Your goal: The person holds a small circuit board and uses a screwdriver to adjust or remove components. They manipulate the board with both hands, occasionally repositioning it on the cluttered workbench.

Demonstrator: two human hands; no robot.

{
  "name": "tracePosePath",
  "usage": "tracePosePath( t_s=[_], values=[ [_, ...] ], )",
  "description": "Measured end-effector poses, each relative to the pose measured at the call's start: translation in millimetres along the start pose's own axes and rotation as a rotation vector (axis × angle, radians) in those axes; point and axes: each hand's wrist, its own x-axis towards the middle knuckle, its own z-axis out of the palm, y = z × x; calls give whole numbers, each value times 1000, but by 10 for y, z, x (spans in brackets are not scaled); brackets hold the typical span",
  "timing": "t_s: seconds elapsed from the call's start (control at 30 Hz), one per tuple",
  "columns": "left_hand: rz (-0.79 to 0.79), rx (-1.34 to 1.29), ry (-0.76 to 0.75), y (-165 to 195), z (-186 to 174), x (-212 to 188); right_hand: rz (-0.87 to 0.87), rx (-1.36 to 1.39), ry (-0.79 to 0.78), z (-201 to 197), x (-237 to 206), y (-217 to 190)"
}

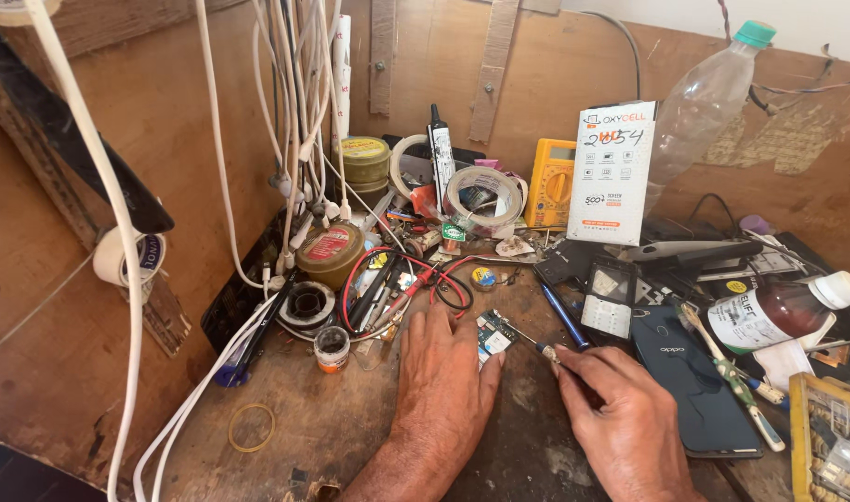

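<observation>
My left hand (443, 386) lies flat on the wooden bench, its fingertips pressing on a small green circuit board (494, 335). My right hand (620, 409) grips a thin screwdriver (543, 348) whose metal tip points left onto the board. A blue-handled screwdriver (562, 314) lies just behind the board. To the right of my right hand lies a dark smartphone (694, 390), face down.
Red and black probe leads (415, 284), solder reel (306, 304), tins, tape rolls (485, 191), a yellow multimeter (548, 181), a white box (612, 172), a plastic bottle (704, 98), a brown bottle (778, 311), toothbrush (733, 376) crowd the back. White cables (285, 139) hang at left. A rubber band (251, 428) lies front left.
</observation>
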Motion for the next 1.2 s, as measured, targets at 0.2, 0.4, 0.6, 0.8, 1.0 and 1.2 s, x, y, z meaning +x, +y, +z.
tracePosePath(
  t_s=[0.2, 0.4, 0.6, 0.8, 1.0, 1.2],
  values=[
    [-9, -5, 0, -20, 30, 3, 27, -43, -9, -18, -16, 24],
    [-10, 9, 5, -17, 25, -7, 61, 96, 31, -81, -6, 47],
    [-52, 8, -69, 2, -3, 3, 84, 123, -13, -53, 28, 62],
    [-22, 14, -39, -2, 6, -5, 78, 117, -42, -60, 33, 63],
    [14, 16, 22, 0, 14, -8, 123, 86, -67, -50, 52, 36],
    [-75, 6, -91, 21, -8, 6, 177, 54, -129, -51, 92, 23]
  ],
)
